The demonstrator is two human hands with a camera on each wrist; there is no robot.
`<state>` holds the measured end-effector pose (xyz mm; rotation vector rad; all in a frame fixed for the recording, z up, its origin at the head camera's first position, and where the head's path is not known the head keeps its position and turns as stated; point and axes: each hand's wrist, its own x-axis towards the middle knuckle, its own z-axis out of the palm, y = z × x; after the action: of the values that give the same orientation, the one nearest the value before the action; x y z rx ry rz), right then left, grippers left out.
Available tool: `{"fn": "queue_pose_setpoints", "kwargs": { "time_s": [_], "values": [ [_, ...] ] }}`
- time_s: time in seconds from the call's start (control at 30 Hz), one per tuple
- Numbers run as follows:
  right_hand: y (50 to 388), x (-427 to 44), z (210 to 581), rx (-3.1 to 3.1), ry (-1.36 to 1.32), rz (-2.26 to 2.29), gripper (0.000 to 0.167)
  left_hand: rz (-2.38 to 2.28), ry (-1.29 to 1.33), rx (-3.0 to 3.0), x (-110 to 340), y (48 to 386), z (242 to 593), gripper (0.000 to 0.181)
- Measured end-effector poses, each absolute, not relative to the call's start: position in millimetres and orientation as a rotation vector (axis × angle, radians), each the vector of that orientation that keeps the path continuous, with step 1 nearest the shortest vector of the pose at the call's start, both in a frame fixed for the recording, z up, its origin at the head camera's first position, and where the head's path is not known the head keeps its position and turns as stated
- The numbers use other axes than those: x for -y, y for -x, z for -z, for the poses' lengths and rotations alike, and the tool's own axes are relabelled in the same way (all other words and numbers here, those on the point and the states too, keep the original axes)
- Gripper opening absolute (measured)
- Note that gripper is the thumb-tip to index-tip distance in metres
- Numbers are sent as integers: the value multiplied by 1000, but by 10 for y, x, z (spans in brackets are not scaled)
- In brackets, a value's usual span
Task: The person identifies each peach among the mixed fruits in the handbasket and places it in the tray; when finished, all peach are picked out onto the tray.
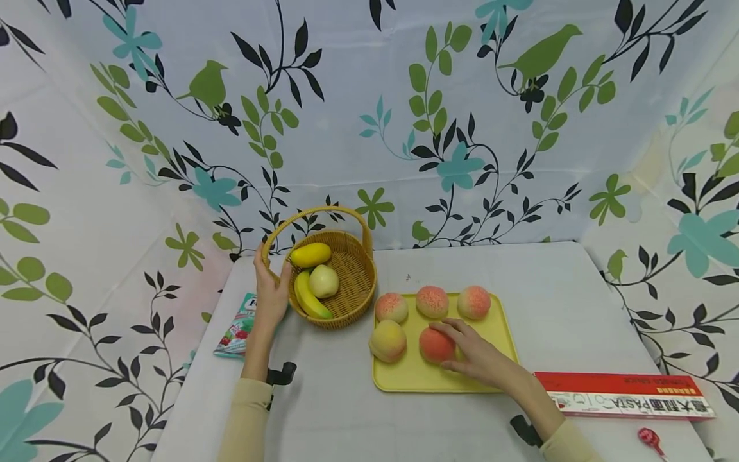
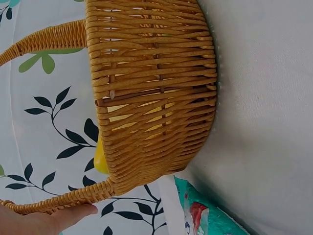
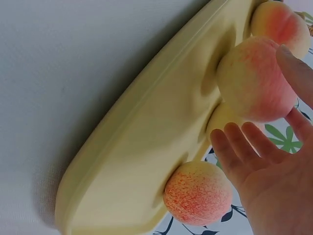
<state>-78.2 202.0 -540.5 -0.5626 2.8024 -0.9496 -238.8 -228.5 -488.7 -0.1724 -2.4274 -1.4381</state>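
Observation:
My left hand [image 1: 271, 298] grips the handle of a wicker basket [image 1: 359, 285] by its left side. Inside the basket are a banana [image 1: 308, 298], a yellow oval fruit [image 1: 311, 255] and a pale green round fruit [image 1: 324, 281]. On a yellow tray [image 1: 444, 383] lie several peaches, among them a yellowish peach [image 1: 388, 341]. With thumb and index finger, my right hand [image 1: 482, 357] pinches a redder peach [image 3: 257, 81] in the front row; the other fingers stretch out beside it in the right wrist view. Whether that peach touches the tray I cannot tell.
A teal snack bag [image 1: 238, 328] lies left of the basket, partly behind my left forearm. To the tray's right is a long red and white pasta box [image 1: 626, 394], with a red lollipop [image 1: 649, 437] in front of it. A patterned cloth [image 1: 358, 83] hangs behind the white table.

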Motion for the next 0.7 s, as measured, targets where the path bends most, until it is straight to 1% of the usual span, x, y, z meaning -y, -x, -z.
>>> {"fn": "queue_pose_setpoints", "kwargs": {
  "time_s": [0.4,0.6,0.7],
  "values": [
    [712,-2020,5418,-2769,525,936,81,1440,172,2417,2284,2395,4885,75],
    [682,-2041,5386,-2816,519,960,90,1455,175,2417,2292,2407,4872,75],
    [676,-2054,5381,-2836,521,970,91,1458,159,2423,2296,2403,4867,76]
  ]
}}
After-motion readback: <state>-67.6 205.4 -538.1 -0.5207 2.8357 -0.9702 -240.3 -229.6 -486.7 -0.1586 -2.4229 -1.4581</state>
